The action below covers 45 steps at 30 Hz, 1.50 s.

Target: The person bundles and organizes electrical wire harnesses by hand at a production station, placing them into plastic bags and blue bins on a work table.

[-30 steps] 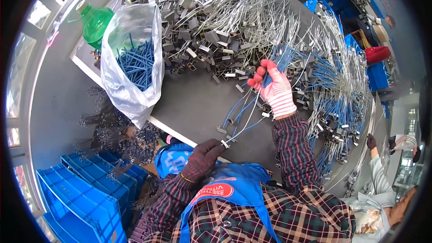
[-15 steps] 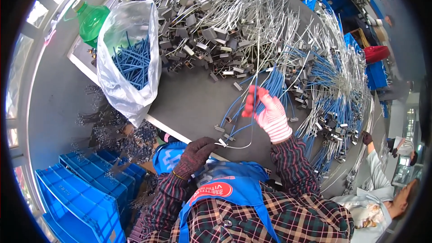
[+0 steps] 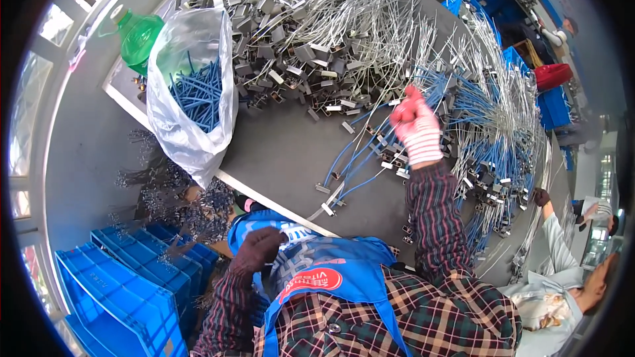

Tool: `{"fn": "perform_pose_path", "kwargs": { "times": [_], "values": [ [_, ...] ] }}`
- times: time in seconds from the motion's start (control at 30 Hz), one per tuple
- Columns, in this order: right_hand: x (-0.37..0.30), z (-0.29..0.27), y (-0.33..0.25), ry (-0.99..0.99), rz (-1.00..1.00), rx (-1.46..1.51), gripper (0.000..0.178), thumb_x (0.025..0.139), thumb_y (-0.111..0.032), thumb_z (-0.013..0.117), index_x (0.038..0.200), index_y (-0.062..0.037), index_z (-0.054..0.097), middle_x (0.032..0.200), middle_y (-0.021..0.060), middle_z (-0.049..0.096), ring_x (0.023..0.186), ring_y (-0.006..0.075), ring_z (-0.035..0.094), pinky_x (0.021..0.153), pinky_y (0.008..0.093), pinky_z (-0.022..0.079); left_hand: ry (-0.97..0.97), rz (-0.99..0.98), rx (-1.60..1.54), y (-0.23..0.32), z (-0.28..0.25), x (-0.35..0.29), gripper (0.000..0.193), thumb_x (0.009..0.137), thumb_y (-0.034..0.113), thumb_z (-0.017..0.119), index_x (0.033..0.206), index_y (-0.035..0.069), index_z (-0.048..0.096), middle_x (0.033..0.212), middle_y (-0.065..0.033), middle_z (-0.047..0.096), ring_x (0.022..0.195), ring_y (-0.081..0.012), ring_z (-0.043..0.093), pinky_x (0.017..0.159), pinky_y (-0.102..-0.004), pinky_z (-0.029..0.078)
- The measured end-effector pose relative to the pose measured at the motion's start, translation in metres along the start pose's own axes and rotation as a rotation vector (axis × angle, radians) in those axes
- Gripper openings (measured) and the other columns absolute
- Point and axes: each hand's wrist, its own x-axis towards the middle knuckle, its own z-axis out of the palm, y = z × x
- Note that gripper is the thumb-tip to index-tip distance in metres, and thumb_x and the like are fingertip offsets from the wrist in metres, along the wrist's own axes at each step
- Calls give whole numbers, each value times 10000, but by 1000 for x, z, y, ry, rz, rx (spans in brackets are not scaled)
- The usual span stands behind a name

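My right hand (image 3: 415,125), in a pink and white striped glove, reaches over the wires on the dark table. Its fingers are curled together, and whatever lies in them is hidden. Just below and left of it, several blue-sleeved wires (image 3: 354,155) with small metal clips at their ends lie fanned out. My left hand (image 3: 261,248), in a dark maroon glove, is held low by the blue apron (image 3: 317,258). Motion smears its fingers, and no object shows in it. Beyond my hands spreads a heap of pale wires (image 3: 331,0) with grey rectangular connectors (image 3: 304,53).
An open plastic bag (image 3: 221,119) of short blue tubes (image 3: 198,96) stands left, beside a green bottle (image 3: 140,36). Blue crates (image 3: 116,291) sit lower left, past the pale table edge (image 3: 264,201). More blue-sleeved wires (image 3: 483,119) lie right; a co-worker's gloved hand (image 3: 542,197) is beyond.
My right hand has moved away and slightly right, toward the wire pile; the wire it held upright is no longer visible. My left hand has drawn back toward the lower left, away from the table edge.
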Motion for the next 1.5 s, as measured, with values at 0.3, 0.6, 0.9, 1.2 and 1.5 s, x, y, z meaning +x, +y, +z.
{"fn": "perform_pose_path", "kwargs": {
  "times": [0.3,0.6,0.9,1.2,1.5],
  "values": [
    [-46,28,83,-155,285,-66,278,910,-252,577,1113,-62,559,796,43,614,682,208,615,690,472,546,-46,-30,-426,75,24,34,347,897,214,517,1155,-15,555,844,-84,617,732,-154,599,666,-276,486],
    [21,4,-20,182,-186,-236,287,925,-183,515,1150,-5,504,675,11,461,573,168,441,728,450,479,-85,68,393,79,0,51,260,864,237,514,907,17,647,760,-104,627,681,-197,616,631,-310,491],
    [65,-5,-158,341,-261,-1033,307,901,-322,587,1072,-69,615,835,59,626,685,172,593,606,365,532,-198,-194,36,44,-13,60,240,882,212,523,955,6,625,787,-120,607,702,-145,581,654,-267,476],
    [27,-25,-91,123,-17,-655,251,888,-312,601,1016,-96,593,688,-26,506,521,71,437,431,210,329,153,345,658,114,47,145,293,830,297,613,1042,96,605,984,-149,595,840,-324,614,689,-398,493],
    [-17,-25,2,-119,320,-341,276,904,-242,587,1089,-40,551,890,109,623,772,240,636,650,426,561,503,577,1109,137,43,248,275,789,210,611,1056,144,589,993,-176,569,844,-354,596,638,-444,494]
  ]
}}
